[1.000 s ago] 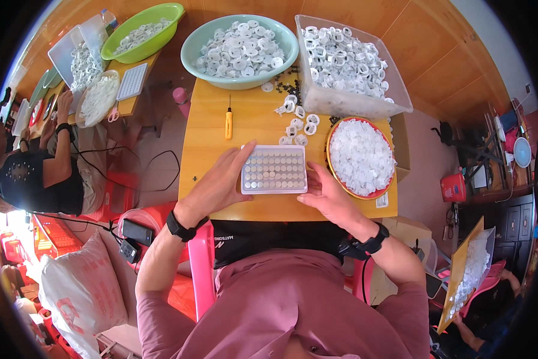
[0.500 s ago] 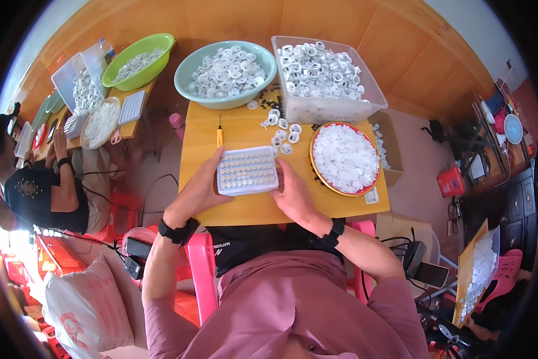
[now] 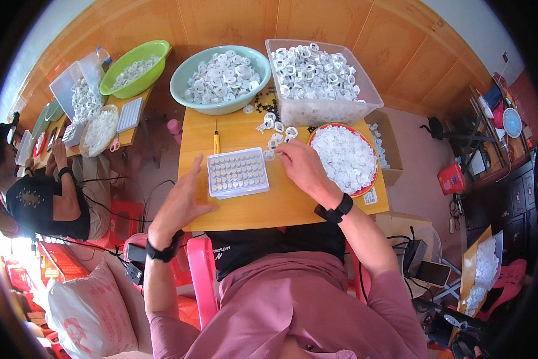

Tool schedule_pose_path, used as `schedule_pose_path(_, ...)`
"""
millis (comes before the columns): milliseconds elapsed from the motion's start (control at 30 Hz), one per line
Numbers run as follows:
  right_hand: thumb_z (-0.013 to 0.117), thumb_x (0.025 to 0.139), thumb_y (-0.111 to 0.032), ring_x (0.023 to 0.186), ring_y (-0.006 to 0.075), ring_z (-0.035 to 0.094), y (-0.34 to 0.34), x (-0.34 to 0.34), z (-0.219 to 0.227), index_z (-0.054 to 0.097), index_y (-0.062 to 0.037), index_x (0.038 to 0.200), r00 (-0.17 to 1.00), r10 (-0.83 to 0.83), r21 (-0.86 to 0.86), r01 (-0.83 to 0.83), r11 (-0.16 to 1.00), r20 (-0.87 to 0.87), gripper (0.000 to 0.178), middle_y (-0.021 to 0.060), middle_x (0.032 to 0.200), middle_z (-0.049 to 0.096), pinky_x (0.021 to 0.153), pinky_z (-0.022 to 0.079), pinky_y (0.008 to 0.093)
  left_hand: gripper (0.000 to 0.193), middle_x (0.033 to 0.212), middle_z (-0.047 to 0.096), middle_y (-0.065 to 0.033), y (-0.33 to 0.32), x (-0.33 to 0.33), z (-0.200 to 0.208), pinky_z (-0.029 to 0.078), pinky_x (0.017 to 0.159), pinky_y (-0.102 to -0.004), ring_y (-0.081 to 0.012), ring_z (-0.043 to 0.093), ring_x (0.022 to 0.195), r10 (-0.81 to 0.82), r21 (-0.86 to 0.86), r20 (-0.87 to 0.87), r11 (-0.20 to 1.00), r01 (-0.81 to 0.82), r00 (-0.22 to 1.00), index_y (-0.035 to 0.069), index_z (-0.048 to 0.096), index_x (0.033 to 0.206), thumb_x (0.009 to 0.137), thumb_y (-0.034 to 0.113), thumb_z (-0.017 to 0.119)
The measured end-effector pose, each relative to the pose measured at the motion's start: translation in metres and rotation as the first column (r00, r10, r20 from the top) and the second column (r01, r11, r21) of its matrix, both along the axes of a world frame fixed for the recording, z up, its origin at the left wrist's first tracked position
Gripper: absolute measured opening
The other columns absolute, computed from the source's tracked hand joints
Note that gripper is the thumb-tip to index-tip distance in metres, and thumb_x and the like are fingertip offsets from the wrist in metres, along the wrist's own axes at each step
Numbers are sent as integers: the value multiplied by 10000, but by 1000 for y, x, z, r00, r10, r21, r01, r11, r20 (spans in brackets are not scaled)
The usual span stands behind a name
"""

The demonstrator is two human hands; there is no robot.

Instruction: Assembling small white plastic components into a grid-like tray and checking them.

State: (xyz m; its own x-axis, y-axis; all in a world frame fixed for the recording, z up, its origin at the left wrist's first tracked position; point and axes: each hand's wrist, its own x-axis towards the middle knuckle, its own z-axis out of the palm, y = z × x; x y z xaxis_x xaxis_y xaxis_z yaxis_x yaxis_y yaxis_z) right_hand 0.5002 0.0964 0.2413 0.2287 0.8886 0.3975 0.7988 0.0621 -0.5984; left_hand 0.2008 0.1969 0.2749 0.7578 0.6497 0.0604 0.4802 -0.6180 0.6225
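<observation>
A white tray [image 3: 238,173] holding rows of small pale round pieces rests on the table in front of me. My left hand [image 3: 182,194] is beside its left edge, fingers spread and not touching it. To the tray's right, my right hand [image 3: 308,170] reaches in with thumb and fingers pinched at a small white plastic ring part [image 3: 269,155]. More loose white ring parts [image 3: 273,122] lie just beyond those fingertips. Behind the tray lies a screwdriver [image 3: 216,142] with a yellow handle.
A pale green basin [image 3: 176,90] and a clear bin [image 3: 323,112], both heaped with white parts, stand at the back. A red-rimmed plate [image 3: 365,190] of white pieces sits at right. Small black pieces [image 3: 269,106] are scattered between. A co-worker [image 3: 47,191] sits at another table leftward.
Both hands have let go of the tray, which now rests on the table. My left hand has opened at its side; my right hand has moved up to the loose white parts.
</observation>
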Motion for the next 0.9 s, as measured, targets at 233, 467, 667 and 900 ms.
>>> schedule_pose_path(233, 630, 857, -82, 914, 383, 639, 14, -1, -22, 681, -56, 1011, 989, 36, -163, -13, 987, 141, 165, 156, 985, 633, 796, 516, 468, 780, 1191, 686, -181, -47, -6, 60, 471, 1011, -369, -261, 633, 1150, -16, -120, 527, 988, 92, 850, -6, 463, 1423, 710, -24, 780)
schedule_pose_path(467, 611, 786, -49, 893, 386, 625, 0, -6, -35, 673, -30, 935, 986, 96, -138, -77, 987, 137, 162, 181, 906, 621, 759, 489, 493, 290, 961, 719, -126, -89, 53, 13, 525, 860, -320, -199, 691, 892, 246, -544, 662, 807, 229, 708, -10, 592, 1177, 939, 124, 689)
schedule_pose_path(667, 607, 763, -50, 782, 438, 616, -27, -5, -40, 649, 2, 740, 996, -9, 49, 5, 999, 85, 70, 219, 782, 619, 693, 485, 505, 233, 929, 690, -104, -92, 75, -50, 529, 797, -285, -169, 671, 846, 321, -765, 497, 601, 233, 806, 0, 583, 1214, 1014, 119, 585)
schedule_pose_path(900, 699, 848, -137, 708, 148, 653, -65, -10, 29, 699, 26, 933, 733, 210, -98, -354, 930, -647, 184, 82, 799, 714, 656, 509, 315, 288, 974, 620, -54, -115, 100, -39, 505, 792, -252, -128, 636, 861, 529, -787, 508, 606, 116, 680, 21, 548, 1260, 1024, 182, 586)
